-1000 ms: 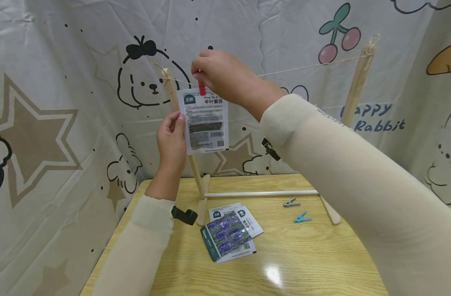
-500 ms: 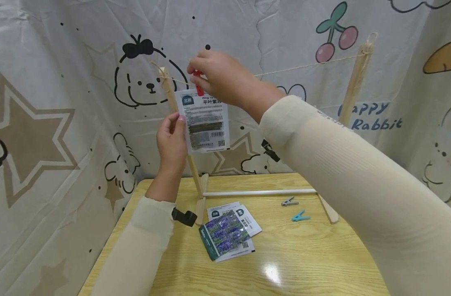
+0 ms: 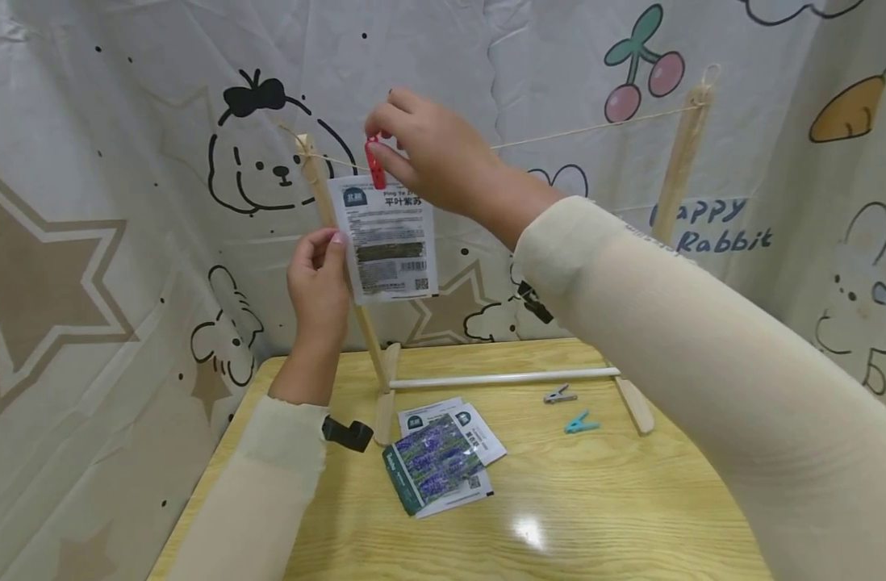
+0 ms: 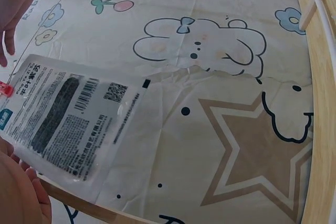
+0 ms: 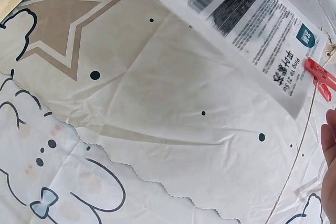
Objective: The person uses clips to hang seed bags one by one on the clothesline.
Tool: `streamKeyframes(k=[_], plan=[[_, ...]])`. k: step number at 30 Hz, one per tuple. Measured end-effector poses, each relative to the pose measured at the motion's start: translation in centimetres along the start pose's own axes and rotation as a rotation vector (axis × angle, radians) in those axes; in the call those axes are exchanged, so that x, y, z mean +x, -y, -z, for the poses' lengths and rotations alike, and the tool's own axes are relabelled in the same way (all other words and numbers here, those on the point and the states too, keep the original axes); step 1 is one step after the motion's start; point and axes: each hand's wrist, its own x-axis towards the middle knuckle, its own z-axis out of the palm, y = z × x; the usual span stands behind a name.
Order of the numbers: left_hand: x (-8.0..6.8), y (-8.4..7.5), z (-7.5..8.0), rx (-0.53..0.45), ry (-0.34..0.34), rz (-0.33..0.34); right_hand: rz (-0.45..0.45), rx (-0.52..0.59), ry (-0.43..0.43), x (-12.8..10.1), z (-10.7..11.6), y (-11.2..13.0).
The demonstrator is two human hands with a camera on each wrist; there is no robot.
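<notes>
- The right hand is raised at the string, its thumb and forefinger pinching the upper end of a red clothespin; the other fingers are loosely curled behind it.
- The clothespin stands roughly upright, its lower end sitting on the top edge of a white seed packet, where packet and string meet. Whether its tips have fully closed on the paper cannot be told from these views.
- The left hand is lower and to the left of the right one, gripping the packet's left edge between thumb and fingers, beside the slanted wooden post.
- The packet hangs directly below the right hand and just right of the left hand, with its long axis vertical and its printed side toward the person. The right hand is nearer its top edge, the left nearer its middle.
- The string runs from the post by the left hand out past the right hand to a second post well to the right.
- Below both hands, on the wooden table, lies a small stack of other packets, near the left forearm.
- A grey clothespin and a teal clothespin lie farther right, under the right forearm.
</notes>
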Motion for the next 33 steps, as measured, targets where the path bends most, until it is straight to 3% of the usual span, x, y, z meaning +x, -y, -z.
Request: streamKeyframes(k=[18, 24, 33], plan=[[-0.3, 0.4, 0.4, 0.019, -0.036, -0.035, 0.034, 0.009, -0.095, -2.0, 0.5, -1.0], [-0.7, 0.4, 0.4, 0.047, -0.030, -0.023, 0.066, 0.019, -0.133, -3.0, 0.4, -1.4], [-1.8, 0.1, 0.4, 0.112, 0.012, -0.077, 0.134, 0.073, -0.225, -4.3, -0.4, -2.5]])
